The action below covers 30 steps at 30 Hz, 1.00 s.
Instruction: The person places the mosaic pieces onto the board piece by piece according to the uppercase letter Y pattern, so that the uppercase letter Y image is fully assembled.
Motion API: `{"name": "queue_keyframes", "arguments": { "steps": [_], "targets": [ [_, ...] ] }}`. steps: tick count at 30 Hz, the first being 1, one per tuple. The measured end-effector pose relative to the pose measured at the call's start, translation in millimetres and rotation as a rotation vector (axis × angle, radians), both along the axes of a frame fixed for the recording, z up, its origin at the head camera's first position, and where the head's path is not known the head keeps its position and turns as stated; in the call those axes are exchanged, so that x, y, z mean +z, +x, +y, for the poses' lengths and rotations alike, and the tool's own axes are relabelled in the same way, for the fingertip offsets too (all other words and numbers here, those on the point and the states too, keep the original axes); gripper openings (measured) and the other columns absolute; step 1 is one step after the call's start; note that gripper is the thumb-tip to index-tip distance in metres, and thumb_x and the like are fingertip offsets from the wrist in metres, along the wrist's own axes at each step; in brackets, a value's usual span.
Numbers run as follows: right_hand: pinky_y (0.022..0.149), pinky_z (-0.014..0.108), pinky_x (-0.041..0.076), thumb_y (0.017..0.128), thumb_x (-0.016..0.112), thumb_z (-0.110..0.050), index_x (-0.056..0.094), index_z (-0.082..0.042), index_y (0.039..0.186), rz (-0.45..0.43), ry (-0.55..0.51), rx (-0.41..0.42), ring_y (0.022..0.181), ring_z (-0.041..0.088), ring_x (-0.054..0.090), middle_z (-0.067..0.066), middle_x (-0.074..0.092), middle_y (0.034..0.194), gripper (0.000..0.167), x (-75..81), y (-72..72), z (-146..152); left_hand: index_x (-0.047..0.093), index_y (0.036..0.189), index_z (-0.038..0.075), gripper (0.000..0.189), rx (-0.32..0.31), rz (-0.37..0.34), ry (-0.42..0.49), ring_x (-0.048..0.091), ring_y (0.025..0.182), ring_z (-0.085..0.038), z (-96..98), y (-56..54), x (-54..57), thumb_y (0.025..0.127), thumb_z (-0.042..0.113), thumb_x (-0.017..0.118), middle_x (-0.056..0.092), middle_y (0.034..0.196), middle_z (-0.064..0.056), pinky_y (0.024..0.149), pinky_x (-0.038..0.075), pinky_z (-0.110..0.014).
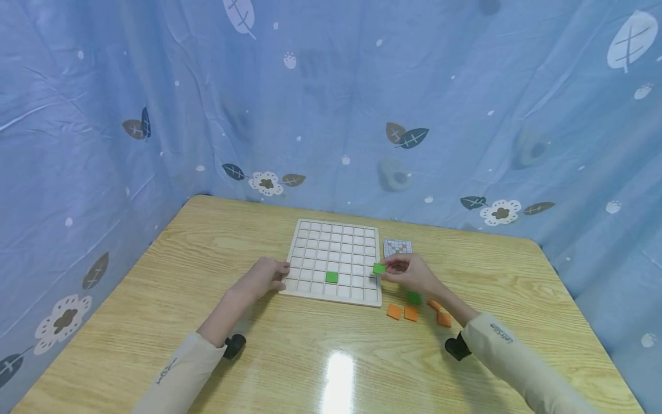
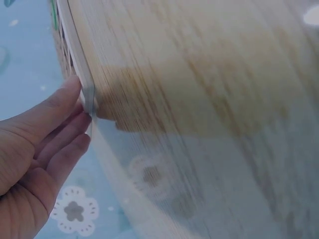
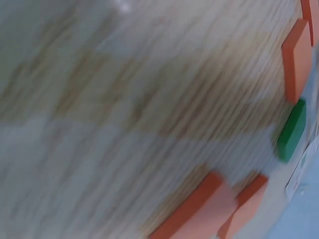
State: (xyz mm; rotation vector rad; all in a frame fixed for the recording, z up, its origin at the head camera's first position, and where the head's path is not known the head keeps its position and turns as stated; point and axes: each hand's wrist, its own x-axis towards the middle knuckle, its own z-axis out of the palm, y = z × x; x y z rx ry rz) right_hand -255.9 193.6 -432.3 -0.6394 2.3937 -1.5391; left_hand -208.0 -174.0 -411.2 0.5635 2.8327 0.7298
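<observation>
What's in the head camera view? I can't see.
A right hand pinches a green tile at the right edge of a grid board; the left hand touches its left edge. Another green tile covers one square; orange tiles lie nearby.

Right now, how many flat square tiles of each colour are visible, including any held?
Green square tiles: 3 (one on the pale gridded board, one in the right hand, one on the wooden table)
Orange square tiles: 4
Total: 7

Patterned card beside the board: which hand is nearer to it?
Right. The right hand is just in front of the card; the left hand touches the board's left edge.
</observation>
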Motion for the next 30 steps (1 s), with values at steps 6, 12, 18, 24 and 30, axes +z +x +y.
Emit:
{"name": "queue_keyframes", "arguments": {
  "steps": [6,12,18,24,30],
  "targets": [
    [0.074,0.024,0.056,0.085,0.072,-0.007,0.067,0.005,0.109,0.0,-0.03,0.039,0.083,0.016,0.063,0.014,0.067,0.095,0.027,-0.5,-2.9,-22.2,0.062,0.116,-0.012,0.04,-0.013,0.015,-0.003,0.051,0.121,-0.041,-2.0,-1.5,-0.8,0.08,0.001,0.072,0.058,0.128,-0.022,0.102,0.044,-0.046],
    [0.076,0.026,0.056,0.087,0.071,-0.01,0.068,0.001,0.111,0.009,-0.032,0.066,0.087,0.018,0.063,0.013,0.067,0.1,0.027,1.2,-7.3,-50.3,0.062,0.117,-0.012,0.04,-0.014,0.018,-0.005,0.051,0.121,-0.041,-3.8,-1.3,-1.2,0.081,0.001,0.072,0.058,0.128,-0.022,0.102,0.044,-0.047],
    [0.077,0.026,0.056,0.086,0.072,-0.007,0.068,0.003,0.112,-0.009,-0.069,0.067,0.088,0.018,0.063,0.014,0.066,0.101,0.028,1.3,-11.2,-71.7,0.062,0.116,-0.012,0.039,-0.023,0.026,0.011,0.051,0.12,-0.041,-4.0,-1.2,-1.7,0.08,0.001,0.073,0.058,0.127,-0.022,0.101,0.044,-0.046],
    [0.074,0.024,0.056,0.085,0.072,-0.005,0.068,0.006,0.111,0.019,-0.043,0.075,0.084,0.019,0.063,0.016,0.067,0.096,0.028,-0.5,-13.9,-82.7,0.062,0.116,-0.012,0.039,-0.025,0.035,0.023,0.052,0.12,-0.041,-4.6,-1.1,-2.3,0.08,0.0,0.072,0.059,0.126,-0.023,0.101,0.044,-0.047],
    [0.07,0.022,0.055,0.085,0.072,-0.004,0.068,0.007,0.108,0.041,0.023,0.061,0.08,0.019,0.062,0.015,0.067,0.091,0.026,-2.5,-14.8,-88.6,0.062,0.116,-0.012,0.039,-0.022,0.027,0.037,0.051,0.121,-0.042,-4.3,-0.4,-1.9,0.081,0.0,0.072,0.058,0.127,-0.022,0.102,0.044,-0.047]
  ]
}}
